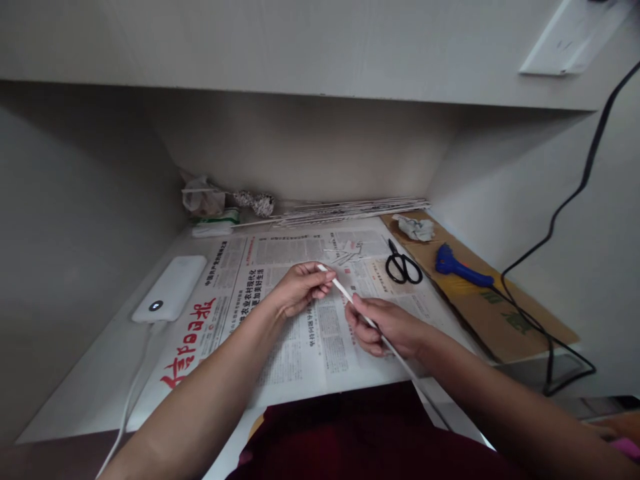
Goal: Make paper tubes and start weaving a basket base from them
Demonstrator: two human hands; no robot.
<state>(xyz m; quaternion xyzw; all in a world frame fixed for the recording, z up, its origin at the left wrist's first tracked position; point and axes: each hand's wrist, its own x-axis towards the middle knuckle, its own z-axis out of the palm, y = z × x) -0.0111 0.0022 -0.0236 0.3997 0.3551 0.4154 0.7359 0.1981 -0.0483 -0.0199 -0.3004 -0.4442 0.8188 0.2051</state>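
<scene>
Between my two hands runs a thin white paper stick [342, 289], which looks rolled from paper. My left hand [301, 288] pinches it near its far tip, thumb and forefinger together. Lower down, my right hand [383, 325] is closed round the same stick, and its other end slants down to the right past my wrist toward my lap. Both hands are above a spread newspaper [280, 373]. Small white paper scraps [345, 253] lie just beyond my hands. Black-handled scissors [403, 268] rest on the newspaper to the right.
A blue glue gun [463, 268] and crumpled paper [416, 228] lie on a cardboard sheet [493, 319] at the right, a black cord [555, 217] trailing there. A bundle of thin paper sticks [350, 211] lies along the back. At the left is a white power bank [173, 287] with a cable.
</scene>
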